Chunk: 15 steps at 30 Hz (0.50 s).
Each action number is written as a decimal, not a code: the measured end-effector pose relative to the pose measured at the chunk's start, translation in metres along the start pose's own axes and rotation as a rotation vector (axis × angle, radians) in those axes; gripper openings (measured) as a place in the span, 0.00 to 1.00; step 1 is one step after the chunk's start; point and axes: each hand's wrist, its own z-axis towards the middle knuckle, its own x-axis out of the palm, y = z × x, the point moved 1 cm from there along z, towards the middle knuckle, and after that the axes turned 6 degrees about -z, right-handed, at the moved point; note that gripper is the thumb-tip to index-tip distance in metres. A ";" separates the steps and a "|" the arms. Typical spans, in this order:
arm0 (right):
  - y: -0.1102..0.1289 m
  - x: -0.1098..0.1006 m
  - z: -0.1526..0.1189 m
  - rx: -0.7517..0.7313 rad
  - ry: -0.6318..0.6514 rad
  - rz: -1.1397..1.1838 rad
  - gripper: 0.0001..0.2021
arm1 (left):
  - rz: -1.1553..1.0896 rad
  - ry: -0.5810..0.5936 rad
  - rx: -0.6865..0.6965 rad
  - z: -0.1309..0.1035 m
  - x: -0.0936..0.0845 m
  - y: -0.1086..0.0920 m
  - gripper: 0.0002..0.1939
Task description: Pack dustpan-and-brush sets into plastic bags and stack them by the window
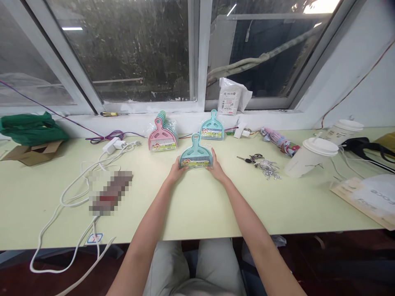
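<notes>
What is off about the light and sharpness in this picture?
Head view: thin white streaks gleam on the window glass; head view: pixel blocks mask something at left; head view: the nearer white cup at right leans, perhaps lens stretch; head view: the small print on the held teal dustpan is too soft to read.

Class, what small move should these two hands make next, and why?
Probably slide the turquoise dustpan back toward the matching dustpan behind it: the left hand and right hand hold its sides, and the two dustpans stand apart.
</notes>
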 end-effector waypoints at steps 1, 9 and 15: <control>-0.001 0.001 0.000 0.022 -0.012 -0.012 0.45 | -0.010 -0.002 -0.005 -0.001 0.000 -0.002 0.37; -0.004 0.002 0.004 0.087 -0.042 -0.076 0.29 | -0.081 -0.010 -0.017 -0.002 0.001 -0.006 0.41; -0.010 0.004 0.007 0.121 -0.057 -0.099 0.18 | -0.088 0.026 0.084 0.000 -0.001 0.000 0.35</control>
